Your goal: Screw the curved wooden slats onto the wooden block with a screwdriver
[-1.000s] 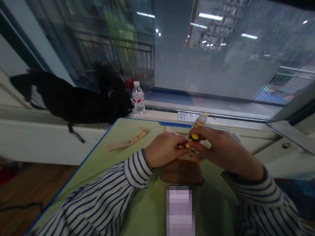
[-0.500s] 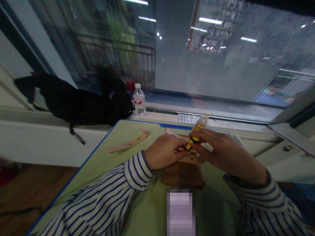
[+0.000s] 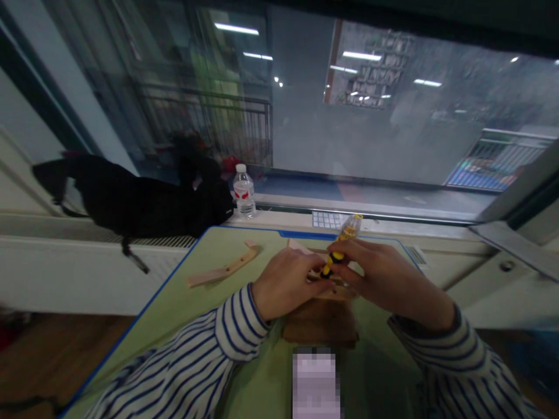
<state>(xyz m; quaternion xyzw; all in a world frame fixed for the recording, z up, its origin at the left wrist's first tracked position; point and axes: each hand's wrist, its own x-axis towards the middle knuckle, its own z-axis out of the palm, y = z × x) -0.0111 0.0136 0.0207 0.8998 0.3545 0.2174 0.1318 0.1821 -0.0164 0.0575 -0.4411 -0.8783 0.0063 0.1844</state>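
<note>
My right hand (image 3: 384, 276) grips a yellow-and-black screwdriver (image 3: 348, 230) with a clear handle end, which slants down toward the wood. Close by its lower end, my left hand (image 3: 288, 282) is closed on a light wooden piece (image 3: 297, 245); its fingertips and the screwdriver's tip are partly hidden. A wooden strip with holes (image 3: 345, 293) shows under the hands. Below it lies a darker brown wooden block (image 3: 321, 323). To the left on the table rests another light wooden part (image 3: 227, 267), with a bend and holes.
The green table (image 3: 248, 372) has a blue edge. A phone (image 3: 316, 384) with a blurred screen lies at the near side. On the sill by the window stand a water bottle (image 3: 244, 195) and a black bag (image 3: 140, 201), with a blue-gridded sheet (image 3: 326, 219) farther right.
The whole view has shifted, so everything sits slightly lower in the picture. My right hand still holds the screwdriver, now a little more upright, and my left hand stays at the wood.
</note>
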